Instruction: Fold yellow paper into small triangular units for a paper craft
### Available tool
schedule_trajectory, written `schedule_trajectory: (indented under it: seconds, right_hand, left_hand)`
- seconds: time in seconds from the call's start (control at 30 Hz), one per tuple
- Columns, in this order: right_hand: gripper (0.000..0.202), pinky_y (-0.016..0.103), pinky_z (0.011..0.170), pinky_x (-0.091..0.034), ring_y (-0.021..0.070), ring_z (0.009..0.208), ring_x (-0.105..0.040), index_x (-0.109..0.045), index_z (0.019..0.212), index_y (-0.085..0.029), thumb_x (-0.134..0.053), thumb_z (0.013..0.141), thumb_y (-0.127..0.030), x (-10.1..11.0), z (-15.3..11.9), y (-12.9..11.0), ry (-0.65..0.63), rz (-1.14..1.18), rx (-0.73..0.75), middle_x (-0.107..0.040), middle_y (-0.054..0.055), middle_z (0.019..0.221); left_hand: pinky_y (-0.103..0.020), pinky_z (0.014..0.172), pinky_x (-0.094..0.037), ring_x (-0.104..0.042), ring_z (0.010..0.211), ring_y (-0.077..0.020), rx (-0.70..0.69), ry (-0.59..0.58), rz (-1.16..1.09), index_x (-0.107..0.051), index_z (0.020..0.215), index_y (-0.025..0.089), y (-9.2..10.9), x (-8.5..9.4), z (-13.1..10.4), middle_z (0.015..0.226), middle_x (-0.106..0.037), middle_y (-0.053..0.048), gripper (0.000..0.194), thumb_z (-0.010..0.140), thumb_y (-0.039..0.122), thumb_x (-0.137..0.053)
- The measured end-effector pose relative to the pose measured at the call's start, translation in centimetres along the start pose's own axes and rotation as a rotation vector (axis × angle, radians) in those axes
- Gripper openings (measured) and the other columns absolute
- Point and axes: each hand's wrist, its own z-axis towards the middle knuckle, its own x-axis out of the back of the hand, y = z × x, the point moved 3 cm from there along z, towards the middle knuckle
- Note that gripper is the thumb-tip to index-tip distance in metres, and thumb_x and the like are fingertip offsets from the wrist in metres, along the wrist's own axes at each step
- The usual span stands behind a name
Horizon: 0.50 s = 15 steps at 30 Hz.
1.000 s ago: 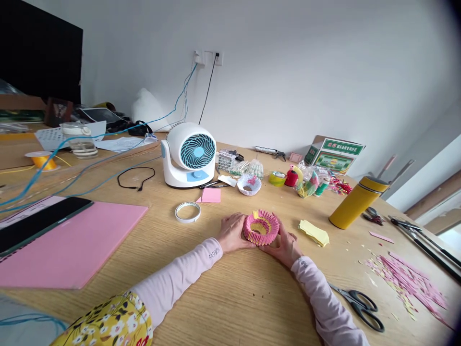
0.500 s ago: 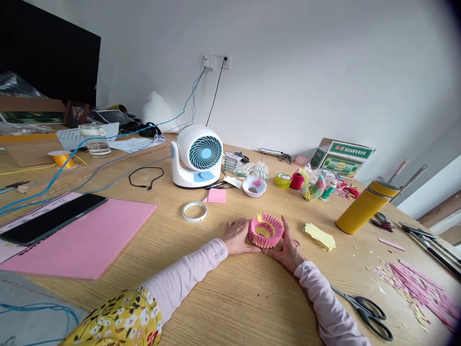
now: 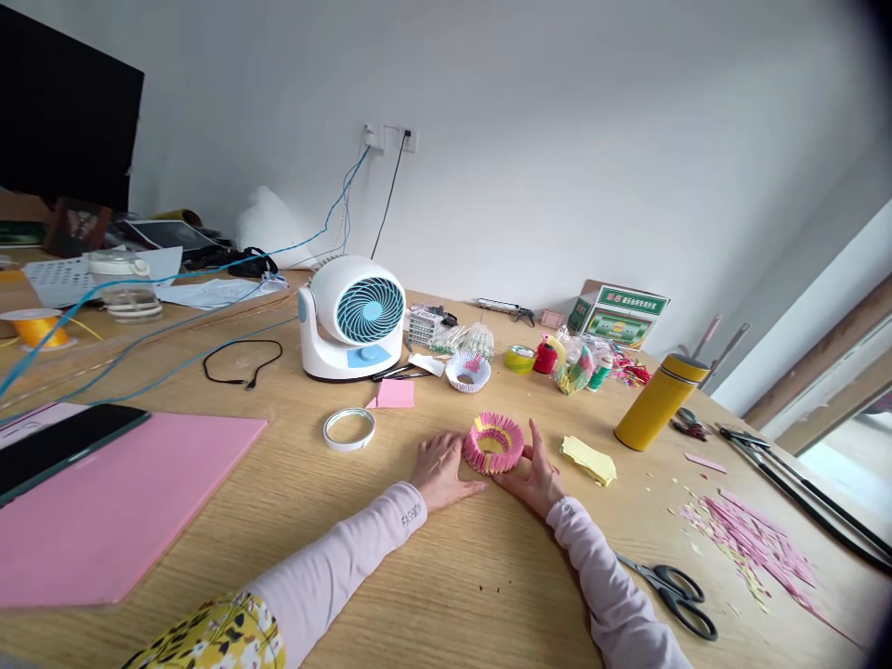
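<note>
A round bowl made of folded pink and yellow paper pieces sits on the wooden table between both hands. At its left side, my left hand lies with fingers spread and thumb stretched toward me; the fingertips are at the bowl's edge. Cupped round the right and near side is my right hand, thumb at the bowl's base and index finger raised. Some of its fingers are hidden. Beyond the bowl stands a smaller white folded-paper bowl. Yellow paper slips lie right of my right hand.
A white fan stands behind a tape roll and pink paper squares. To the right are a yellow bottle, black-handled scissors and pink paper scraps. A phone rests on pink sheets at left.
The view has swung to the right. My left thumb has come away from the bowl's near side, and the gap between my thumbs has changed. The bowl remains between my hands.
</note>
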Motion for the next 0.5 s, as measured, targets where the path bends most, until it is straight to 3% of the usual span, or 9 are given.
schedule_trajectory:
  seconds: [0.17,0.27,0.37,0.5]
  right_hand:
    - [0.112,0.054,0.090,-0.033,0.0325,0.116,-0.048,0.009,0.141,-0.022,-0.069,0.062,-0.041,0.4,0.4,0.7,-0.028,0.006,-0.033,-0.059,0.012,0.121]
    - [0.119,0.053,0.092,-0.030,0.0337,0.118,-0.046,0.010,0.141,-0.022,-0.073,0.058,-0.042,0.1,0.3,0.0,-0.042,-0.044,-0.063,-0.056,0.014,0.124]
    - [0.119,0.052,0.093,-0.029,0.0364,0.118,-0.046,0.011,0.141,-0.021,-0.072,0.059,-0.043,-0.5,0.5,-0.6,-0.019,-0.077,-0.068,-0.056,0.015,0.122]
    - [0.115,0.053,0.085,-0.038,0.0380,0.106,-0.055,0.012,0.141,-0.019,-0.070,0.063,-0.038,-0.3,1.8,0.2,0.014,-0.078,-0.011,-0.063,0.014,0.111]
  left_hand:
    - [-0.049,0.101,-0.023,-0.031,0.128,-0.0334,0.093,-0.093,-0.096,-0.027,0.135,0.014,-0.5,0.0,0.9,0.139,-0.036,-0.018,0.091,0.063,0.055,-0.064]
    - [-0.045,0.103,-0.023,-0.030,0.130,-0.0312,0.079,-0.149,-0.158,-0.014,0.140,0.015,-0.8,0.3,2.3,0.143,-0.030,-0.018,0.105,0.058,0.052,-0.070]
    - [-0.042,0.102,-0.029,-0.040,0.124,-0.0302,-0.003,-0.196,-0.301,-0.018,0.139,0.019,-0.9,0.4,3.9,0.138,-0.040,-0.015,0.108,0.052,0.048,-0.075]
    - [-0.037,0.098,-0.036,-0.047,0.117,-0.0259,-0.155,-0.157,-0.539,-0.032,0.131,0.019,-0.3,0.1,6.0,0.130,-0.049,-0.012,0.097,0.049,0.040,-0.079]
